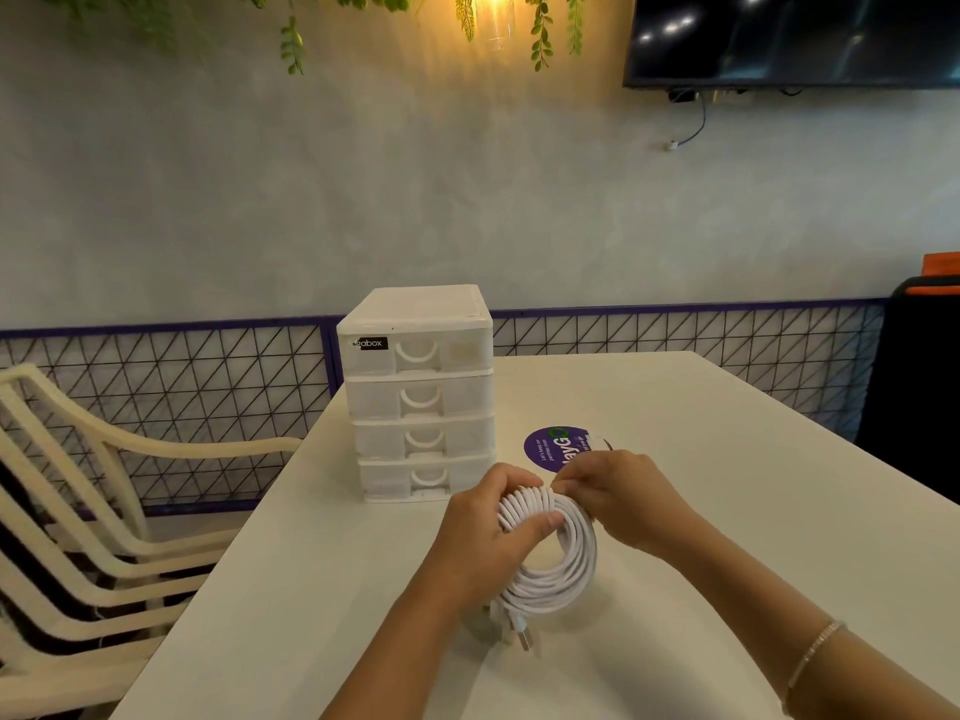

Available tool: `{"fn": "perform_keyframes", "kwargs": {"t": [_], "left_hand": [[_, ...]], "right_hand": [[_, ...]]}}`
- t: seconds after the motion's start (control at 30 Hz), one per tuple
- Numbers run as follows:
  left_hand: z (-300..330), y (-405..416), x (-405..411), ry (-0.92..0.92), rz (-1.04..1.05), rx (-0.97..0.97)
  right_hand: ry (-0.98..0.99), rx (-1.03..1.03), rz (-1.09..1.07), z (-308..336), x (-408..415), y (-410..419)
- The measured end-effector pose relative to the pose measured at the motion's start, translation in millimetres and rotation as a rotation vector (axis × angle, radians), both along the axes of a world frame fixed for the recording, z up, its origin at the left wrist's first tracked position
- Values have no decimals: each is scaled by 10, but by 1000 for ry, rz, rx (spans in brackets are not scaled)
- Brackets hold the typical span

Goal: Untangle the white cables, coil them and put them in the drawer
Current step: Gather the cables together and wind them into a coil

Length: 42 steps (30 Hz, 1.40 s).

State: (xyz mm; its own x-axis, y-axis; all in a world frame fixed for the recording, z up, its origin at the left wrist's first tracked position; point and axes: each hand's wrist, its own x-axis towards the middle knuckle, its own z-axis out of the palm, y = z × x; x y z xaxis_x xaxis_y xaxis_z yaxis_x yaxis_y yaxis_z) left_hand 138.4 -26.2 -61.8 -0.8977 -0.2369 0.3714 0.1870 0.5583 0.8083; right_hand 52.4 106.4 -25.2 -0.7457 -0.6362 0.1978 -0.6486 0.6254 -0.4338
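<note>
A round coil of smooth white plastic cable (553, 558) stands nearly on edge above the white table (727, 511), its plug end pointing toward six o'clock. The left hand (488, 532) grips its left side; the right hand (618, 498) pinches the top. A white four-drawer plastic box (421, 392), drawers closed, sits at eleven o'clock.

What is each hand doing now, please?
Left hand: grips the white cable coil.
Right hand: pinches the coil's top.

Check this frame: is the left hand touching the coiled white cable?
Touching. The head view shows the left hand gripping the coiled white cable, thumb pressed over the strands at the coil's upper left.
</note>
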Motion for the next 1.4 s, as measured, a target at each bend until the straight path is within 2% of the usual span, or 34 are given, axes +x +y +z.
{"fn": "perform_keyframes", "kwargs": {"t": [0.2, 0.4, 0.53, 0.63, 0.8, 0.87, 0.93, 1.03, 1.13, 1.23, 1.4], "left_hand": [[-45, -27, -18, -4, -20, -107], [-78, -43, -44, -14, -15, -171], [-59, -46, -32, -39, -45, -80], [-47, -43, -30, -20, -60, -22], [-39, -36, -52, 2, 6, 22], [-41, -59, -50, -2, 50, 60], [-49, -84, -55, -18, 85, 93], [-40, -97, -79, -66, 127, 89], [-31, -68, -86, -97, 119, 87], [-34, -20, -60, -88, 83, 96], [-16, -40, -27, -95, 45, 92]], "right_hand": [[-308, -82, -79, -52, -14, -20], [-416, -36, -109, -25, -38, -26], [-476, -57, -35, -16, -27, -29], [-510, -165, -28, 20, -6, -27], [-429, -278, -27, 75, 32, 32], [-335, -277, -38, 90, 26, 93], [-28, -260, -38, 56, 65, 151], [429, -324, 167, -16, 254, 206], [679, -113, 240, -108, 254, 145], [695, 33, 147, -159, 65, 62], [319, -25, 107, -49, 41, 1]]}}
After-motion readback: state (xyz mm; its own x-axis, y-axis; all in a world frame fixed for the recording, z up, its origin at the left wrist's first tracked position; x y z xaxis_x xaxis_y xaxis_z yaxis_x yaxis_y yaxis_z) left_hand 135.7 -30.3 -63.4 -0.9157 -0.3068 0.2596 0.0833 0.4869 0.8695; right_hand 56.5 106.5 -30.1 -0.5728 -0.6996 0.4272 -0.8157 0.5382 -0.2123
